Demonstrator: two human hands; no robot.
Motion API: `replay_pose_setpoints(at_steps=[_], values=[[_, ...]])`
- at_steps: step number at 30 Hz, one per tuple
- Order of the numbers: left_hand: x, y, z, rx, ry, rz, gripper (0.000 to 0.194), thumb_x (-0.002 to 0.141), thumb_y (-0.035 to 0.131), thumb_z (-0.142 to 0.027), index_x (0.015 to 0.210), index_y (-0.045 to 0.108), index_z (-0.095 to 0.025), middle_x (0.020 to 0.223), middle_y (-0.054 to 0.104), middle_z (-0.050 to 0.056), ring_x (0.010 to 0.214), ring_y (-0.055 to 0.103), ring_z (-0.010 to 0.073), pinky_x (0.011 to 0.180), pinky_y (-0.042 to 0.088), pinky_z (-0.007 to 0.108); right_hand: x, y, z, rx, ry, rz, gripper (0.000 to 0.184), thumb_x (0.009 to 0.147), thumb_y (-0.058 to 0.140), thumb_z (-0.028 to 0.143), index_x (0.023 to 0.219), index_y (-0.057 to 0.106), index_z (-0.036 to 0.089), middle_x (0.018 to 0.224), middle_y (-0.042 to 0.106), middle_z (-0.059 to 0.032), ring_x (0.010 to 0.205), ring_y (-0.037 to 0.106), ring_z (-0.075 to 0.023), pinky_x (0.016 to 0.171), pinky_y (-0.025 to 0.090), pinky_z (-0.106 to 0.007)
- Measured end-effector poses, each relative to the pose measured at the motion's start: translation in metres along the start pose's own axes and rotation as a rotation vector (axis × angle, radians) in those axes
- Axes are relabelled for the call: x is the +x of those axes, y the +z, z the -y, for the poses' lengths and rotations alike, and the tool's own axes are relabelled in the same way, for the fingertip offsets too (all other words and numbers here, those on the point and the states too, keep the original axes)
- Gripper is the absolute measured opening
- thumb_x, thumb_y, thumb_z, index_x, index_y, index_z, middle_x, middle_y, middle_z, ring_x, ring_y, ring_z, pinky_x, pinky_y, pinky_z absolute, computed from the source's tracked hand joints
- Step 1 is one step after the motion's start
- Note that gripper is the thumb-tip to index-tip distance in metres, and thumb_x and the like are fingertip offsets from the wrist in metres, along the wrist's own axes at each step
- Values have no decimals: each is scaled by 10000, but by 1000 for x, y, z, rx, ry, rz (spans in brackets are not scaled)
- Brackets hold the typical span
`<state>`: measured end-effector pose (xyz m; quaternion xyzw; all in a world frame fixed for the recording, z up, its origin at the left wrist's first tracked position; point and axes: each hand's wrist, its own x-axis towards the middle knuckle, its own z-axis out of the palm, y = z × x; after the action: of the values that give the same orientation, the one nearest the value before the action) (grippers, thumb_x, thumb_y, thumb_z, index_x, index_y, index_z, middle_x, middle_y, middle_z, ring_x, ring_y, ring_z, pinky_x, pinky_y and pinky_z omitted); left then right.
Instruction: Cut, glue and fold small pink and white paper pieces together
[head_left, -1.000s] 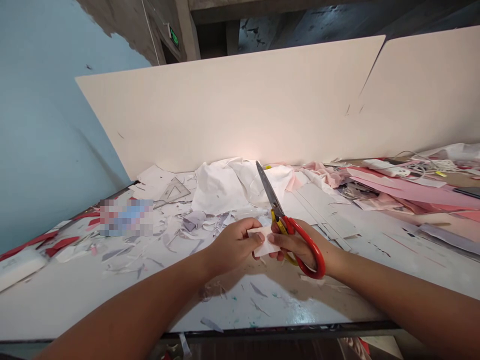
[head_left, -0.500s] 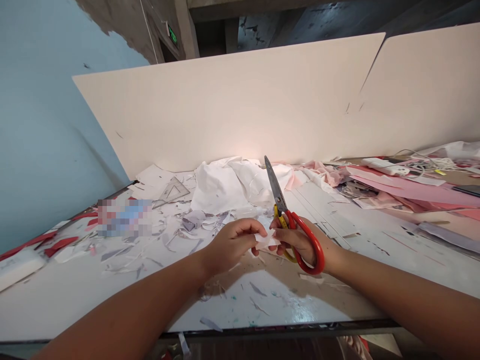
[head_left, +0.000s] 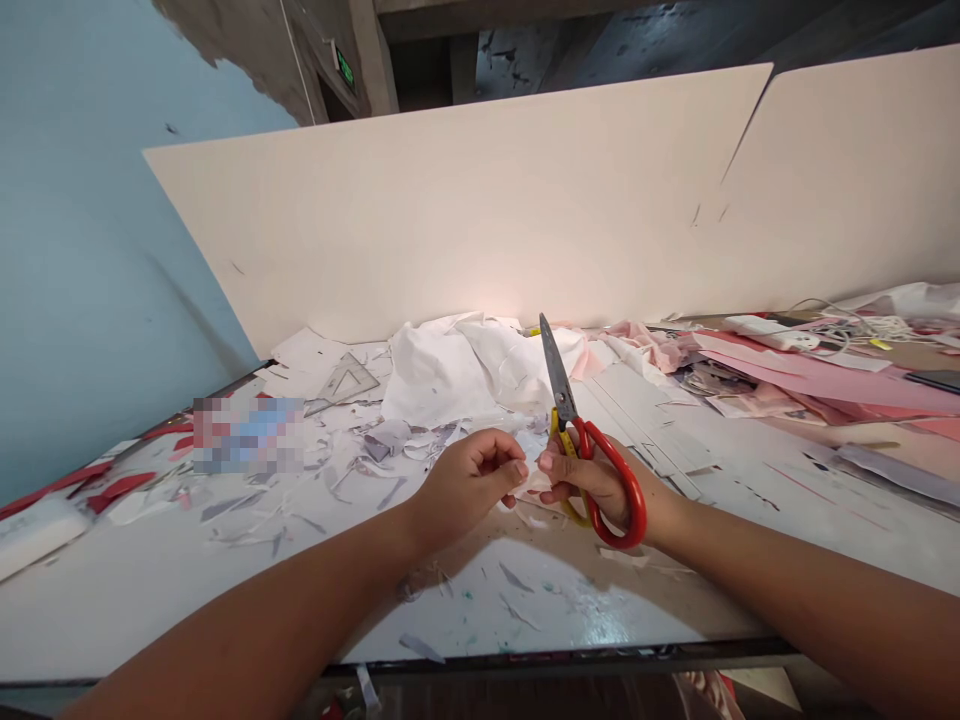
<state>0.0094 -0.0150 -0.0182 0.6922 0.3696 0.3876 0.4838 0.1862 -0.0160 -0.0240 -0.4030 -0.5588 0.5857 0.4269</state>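
Note:
My right hand (head_left: 596, 482) has a pair of scissors (head_left: 559, 378) hooked in it, with red and yellow handles and blades closed and pointing up and away. Its thumb and fingertips also pinch a small, thin white piece (head_left: 535, 480), paper or cloth, I cannot tell which. Close on the other side, my left hand (head_left: 472, 485) is curled, thumb against fingers, at the left edge of that piece. Its fingers hide most of their grip. Both hands are just above the front middle of the white table (head_left: 247, 610).
Crumpled white cloth (head_left: 442, 370) lies behind the hands. Scraps and a clear set square (head_left: 346, 382) lie to the left. Pink sheets (head_left: 810, 372), a white power strip (head_left: 772, 332) and cables are on the right. A pale panel (head_left: 480, 220) stands along the back.
The left fingers have curled in further and the white piece shows less between the hands. The scissors have tipped slightly to the right, still in the right hand.

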Motion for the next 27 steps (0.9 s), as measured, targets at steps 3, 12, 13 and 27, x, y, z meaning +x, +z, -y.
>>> replay_pose_setpoints(at_steps=[3, 12, 13, 27], values=[[-1, 0, -1, -2, -23, 2, 167, 747, 582, -332, 789, 540, -176, 635, 505, -42, 551, 519, 67, 560, 424, 203, -1, 2, 4, -4, 6, -42, 238, 581, 723, 247, 652, 507, 176, 564, 493, 62, 572, 576, -123, 648, 514, -291], [7, -10, -2, -67, -201, 89, 307, 750, 538, -463, 831, 571, -169, 662, 540, -9, 606, 579, 110, 496, 365, 200, -2, 1, 6, -111, -39, -59, 218, 666, 654, 316, 658, 478, 188, 554, 453, 74, 505, 481, -82, 632, 508, -290], [7, -10, -3, -70, -208, 95, 304, 764, 521, -457, 832, 576, -166, 676, 547, -4, 620, 593, 116, 511, 370, 205, -3, 1, 7, -140, -46, -56, 207, 676, 641, 313, 659, 477, 188, 550, 459, 71, 496, 475, -80, 600, 492, -268], [8, -8, -3, -14, -240, 74, 161, 697, 631, -309, 749, 585, -163, 620, 600, -8, 607, 625, 119, 500, 365, 189, -6, 5, 12, -276, 29, -96, 224, 626, 660, 295, 689, 470, 195, 531, 527, 60, 491, 513, -103, 472, 359, -216]])
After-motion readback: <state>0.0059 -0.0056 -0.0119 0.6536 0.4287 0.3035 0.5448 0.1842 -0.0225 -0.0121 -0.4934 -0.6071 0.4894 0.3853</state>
